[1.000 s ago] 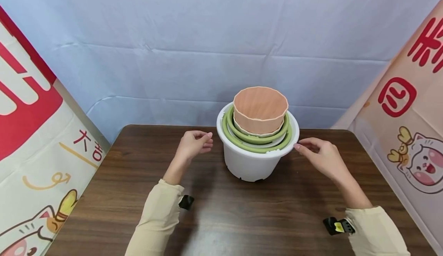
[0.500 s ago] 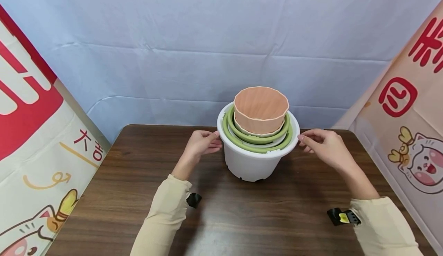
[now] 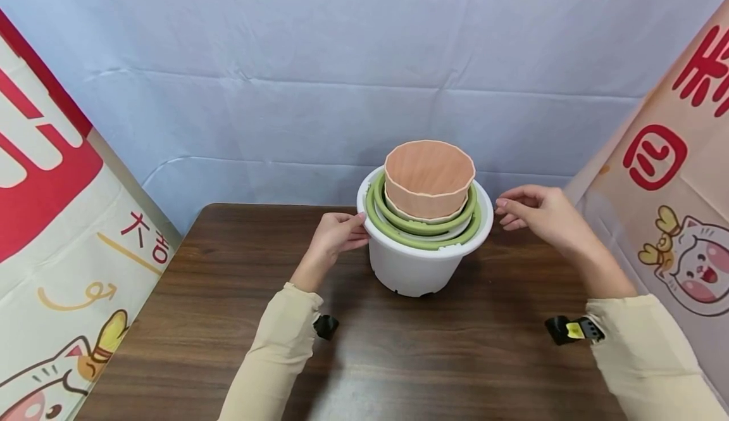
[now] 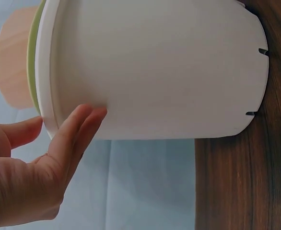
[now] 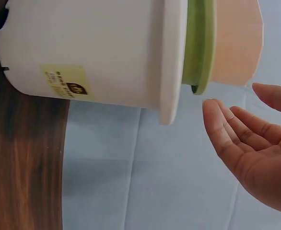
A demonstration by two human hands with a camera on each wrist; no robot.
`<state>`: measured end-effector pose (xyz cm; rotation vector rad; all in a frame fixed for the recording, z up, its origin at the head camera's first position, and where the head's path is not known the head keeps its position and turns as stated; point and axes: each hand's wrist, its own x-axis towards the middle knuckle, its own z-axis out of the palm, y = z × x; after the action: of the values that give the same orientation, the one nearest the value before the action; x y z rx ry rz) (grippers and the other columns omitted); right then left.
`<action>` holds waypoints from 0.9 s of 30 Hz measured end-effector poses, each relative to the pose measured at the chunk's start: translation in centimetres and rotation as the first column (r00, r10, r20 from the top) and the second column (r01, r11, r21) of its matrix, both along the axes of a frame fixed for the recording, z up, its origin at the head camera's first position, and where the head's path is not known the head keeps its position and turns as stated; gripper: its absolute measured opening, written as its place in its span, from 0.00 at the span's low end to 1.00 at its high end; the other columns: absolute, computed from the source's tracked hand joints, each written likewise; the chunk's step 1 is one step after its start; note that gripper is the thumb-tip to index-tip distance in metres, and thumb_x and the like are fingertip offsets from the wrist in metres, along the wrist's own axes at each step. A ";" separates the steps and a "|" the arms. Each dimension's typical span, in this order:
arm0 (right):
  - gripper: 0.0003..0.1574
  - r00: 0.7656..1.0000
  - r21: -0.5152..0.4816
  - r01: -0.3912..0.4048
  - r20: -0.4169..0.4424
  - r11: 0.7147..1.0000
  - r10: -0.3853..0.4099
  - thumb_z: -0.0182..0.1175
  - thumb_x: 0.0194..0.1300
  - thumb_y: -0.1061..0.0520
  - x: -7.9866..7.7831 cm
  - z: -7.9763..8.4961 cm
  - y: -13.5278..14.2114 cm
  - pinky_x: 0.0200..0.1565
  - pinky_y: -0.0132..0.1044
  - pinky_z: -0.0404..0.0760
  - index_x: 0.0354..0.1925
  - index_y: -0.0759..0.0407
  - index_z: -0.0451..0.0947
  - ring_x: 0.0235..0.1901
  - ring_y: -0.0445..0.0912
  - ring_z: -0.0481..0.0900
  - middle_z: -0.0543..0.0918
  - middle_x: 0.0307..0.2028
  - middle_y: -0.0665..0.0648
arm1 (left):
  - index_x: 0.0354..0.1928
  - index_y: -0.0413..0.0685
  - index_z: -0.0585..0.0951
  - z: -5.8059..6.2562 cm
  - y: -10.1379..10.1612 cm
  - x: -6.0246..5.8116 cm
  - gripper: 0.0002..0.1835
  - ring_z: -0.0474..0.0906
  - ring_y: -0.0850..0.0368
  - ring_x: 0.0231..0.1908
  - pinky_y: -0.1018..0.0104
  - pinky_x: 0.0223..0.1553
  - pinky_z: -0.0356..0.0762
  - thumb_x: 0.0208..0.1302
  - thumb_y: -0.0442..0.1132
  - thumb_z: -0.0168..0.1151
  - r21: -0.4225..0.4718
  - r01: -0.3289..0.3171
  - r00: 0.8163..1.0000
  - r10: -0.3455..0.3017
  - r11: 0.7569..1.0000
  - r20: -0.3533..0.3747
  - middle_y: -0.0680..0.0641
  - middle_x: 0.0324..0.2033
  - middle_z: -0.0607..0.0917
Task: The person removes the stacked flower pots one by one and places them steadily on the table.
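I have the left hand [image 3: 336, 234] pinching the rim of the white flowerpot [image 3: 416, 272], upright on the table [image 3: 256, 269]; right hand [image 3: 549, 215] loosely open, just beside it. Judged step: steadying the pot; next calls for a right-hand grip. Head view: two green rims [image 3: 424, 228], peach faceted pot [image 3: 429, 206] nested inside. Right wrist view alone: yellow-green label [image 5: 66, 81].

Brown table [image 3: 410, 345] before a pale cloth [image 3: 296, 47]

The pale cloth, bluish grey and creased by folds, hangs behind the table's far edge. The brown table has dark wood grain and rounded far corners; a soft patch of light [image 3: 370, 399] lies near its front. Left is a red-and-white banner [image 3: 62, 237], right a pinkish banner [image 3: 689, 202]; each bears a cartoon cat [image 3: 697, 269].
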<state>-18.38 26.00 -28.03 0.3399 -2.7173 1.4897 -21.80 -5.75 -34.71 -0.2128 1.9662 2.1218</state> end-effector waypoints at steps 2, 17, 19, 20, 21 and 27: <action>0.20 1.000 -0.034 -0.007 0.010 0.999 0.007 0.51 0.67 0.59 -0.4 0.4 0.0 0.32 0.33 0.83 0.48 0.79 0.68 0.27 0.40 0.81 0.81 0.30 0.48 | 0.44 0.25 0.76 0.0 0.0 0.0 0.15 0.80 0.52 0.30 0.59 0.40 0.81 0.65 0.35 0.56 0.007 -0.006 1.000 0.006 1.000 0.001 0.41 0.25 0.80; 0.20 0.995 -0.180 0.046 0.097 0.983 -0.029 0.53 0.67 0.58 -2.8 2.8 -2.1 0.36 0.39 0.83 0.45 0.77 0.67 0.29 0.47 0.82 0.81 0.30 0.56 | 0.40 0.27 0.77 0.0 0.2 0.0 0.14 0.80 0.55 0.28 0.55 0.44 0.79 0.62 0.36 0.59 -0.008 -0.035 0.999 0.035 0.999 -0.008 0.42 0.25 0.81; 0.20 0.994 -0.188 0.051 0.102 0.981 -0.032 0.53 0.67 0.58 -3.0 3.0 -2.4 0.36 0.39 0.84 0.45 0.77 0.66 0.29 0.47 0.82 0.80 0.30 0.56 | 0.40 0.27 0.77 -0.1 0.2 0.0 0.14 0.80 0.55 0.28 0.54 0.45 0.78 0.62 0.36 0.59 -0.007 -0.036 0.999 0.036 0.999 -0.008 0.41 0.25 0.81; 0.19 0.994 -0.194 0.052 0.103 0.980 -0.032 0.53 0.67 0.58 -3.1 3.1 -2.5 0.36 0.39 0.84 0.45 0.76 0.66 0.28 0.47 0.82 0.80 0.29 0.55 | 0.40 0.27 0.77 -0.1 0.2 0.0 0.14 0.80 0.55 0.28 0.55 0.44 0.78 0.62 0.35 0.59 -0.009 -0.037 0.999 0.037 0.999 -0.010 0.41 0.25 0.80; 0.19 0.994 -0.199 0.054 0.106 0.979 -0.034 0.53 0.67 0.59 -3.2 3.1 -2.6 0.35 0.39 0.84 0.44 0.76 0.66 0.28 0.47 0.82 0.80 0.29 0.55 | 0.40 0.27 0.77 -0.1 0.2 0.0 0.14 0.80 0.55 0.28 0.55 0.44 0.79 0.62 0.35 0.59 -0.009 -0.038 0.999 0.038 0.999 -0.010 0.42 0.25 0.80; 0.16 0.993 -0.192 0.075 0.108 0.978 -0.055 0.52 0.67 0.60 -3.8 2.9 -3.1 0.33 0.38 0.84 0.41 0.76 0.65 0.26 0.45 0.82 0.81 0.27 0.55 | 0.39 0.27 0.77 -0.4 0.2 -0.1 0.13 0.80 0.56 0.28 0.56 0.43 0.79 0.62 0.35 0.59 -0.004 -0.033 0.999 0.033 0.999 -0.013 0.42 0.25 0.80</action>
<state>-22.15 22.86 -25.12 0.1709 -2.5953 1.7841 -21.95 -5.59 -35.12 -0.2348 1.9871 2.1450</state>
